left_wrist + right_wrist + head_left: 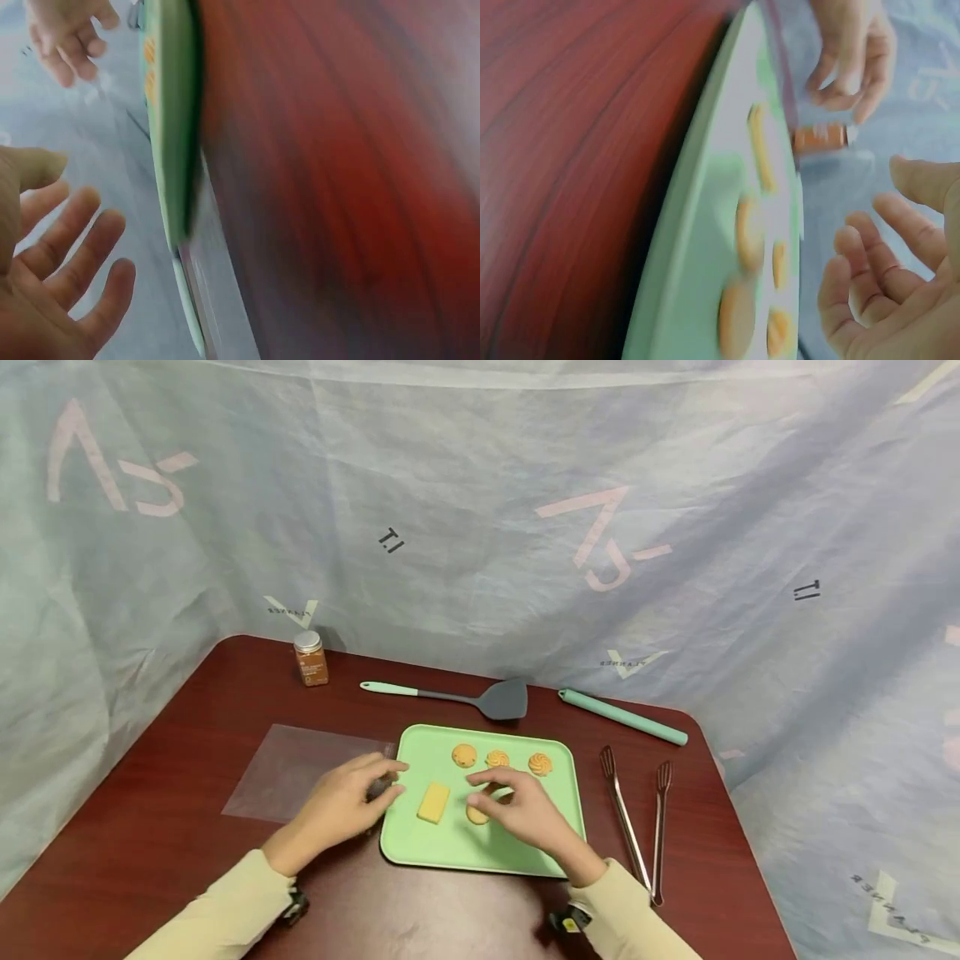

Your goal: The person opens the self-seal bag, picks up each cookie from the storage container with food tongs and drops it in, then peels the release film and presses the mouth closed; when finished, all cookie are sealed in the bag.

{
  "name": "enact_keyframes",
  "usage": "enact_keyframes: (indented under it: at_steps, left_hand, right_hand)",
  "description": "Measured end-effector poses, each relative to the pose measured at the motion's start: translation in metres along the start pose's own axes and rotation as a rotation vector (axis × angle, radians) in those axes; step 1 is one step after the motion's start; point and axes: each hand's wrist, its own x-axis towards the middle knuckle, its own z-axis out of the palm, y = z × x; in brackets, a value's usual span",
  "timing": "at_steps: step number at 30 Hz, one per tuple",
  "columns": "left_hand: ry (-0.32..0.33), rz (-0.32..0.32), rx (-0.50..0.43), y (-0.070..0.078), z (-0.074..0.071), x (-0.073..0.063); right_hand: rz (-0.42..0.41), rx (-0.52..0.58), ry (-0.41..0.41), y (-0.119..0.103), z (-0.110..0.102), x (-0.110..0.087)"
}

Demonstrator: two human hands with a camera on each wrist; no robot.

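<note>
A light green tray (487,847) lies on the table with several cookies on it. Along its far side sit three round cookies, among them a swirled cookie (540,764). Nearer are a rectangular biscuit (433,802) and a round cookie (476,815), partly covered by my right hand (525,810). The right wrist view shows another round cookie (736,319) beside it, hidden in the head view. My right hand hovers over the tray, fingers loosely bent and holding nothing. My left hand (341,802) is at the tray's left edge, fingers spread and empty in the left wrist view.
A clear plastic bag (277,768) lies flat at left. Behind are a spice jar (311,660), a grey spatula (502,700) and a green rod (622,716). Metal tongs (660,827) lie spread at right. A fabric curtain (480,527) hangs behind the table (360,910).
</note>
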Motion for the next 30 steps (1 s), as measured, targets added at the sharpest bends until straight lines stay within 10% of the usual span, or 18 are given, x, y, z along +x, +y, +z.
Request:
enact_keyframes:
  at_steps: [7, 14, 21, 30]
  left_hand:
    - [-0.101, -0.027, 0.118, -0.042, -0.033, -0.009]
    - [-0.276, -0.023, 0.173, -0.073, -0.050, -0.006]
    - [-0.329, 0.074, 0.170, -0.085, -0.047, 0.001]
    - [-0.338, 0.081, 0.181, -0.084, -0.038, 0.001]
  right_hand:
    - [-0.016, -0.016, -0.079, -0.032, 0.048, 0.043]
    - [-0.038, -0.408, -0.121, -0.055, 0.094, 0.082]
    - [0.009, -0.788, -0.139, -0.057, 0.119, 0.107]
    - [0.015, -0.980, -0.150, -0.047, 0.126, 0.107]
